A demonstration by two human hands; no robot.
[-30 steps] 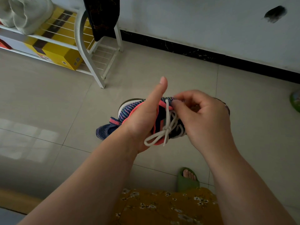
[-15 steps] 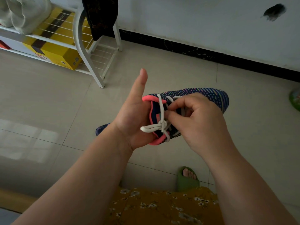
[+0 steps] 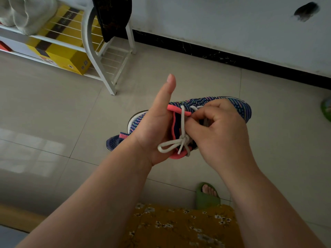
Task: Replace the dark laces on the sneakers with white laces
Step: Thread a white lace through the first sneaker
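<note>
Sneaker (image 3: 238, 107) btwn hands, R hand (image 3: 220, 133) pinching white lace (image 3: 181, 122)

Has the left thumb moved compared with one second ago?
Yes. The left hand now holds its thumb a bit higher and left, closer to the foot of the white rack, while gripping the sneaker.

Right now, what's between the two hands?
Head view: the held sneaker's coral-edged collar and the tied white lace. The left hand cradles the sneaker; the right hand pinches the lace.
</note>
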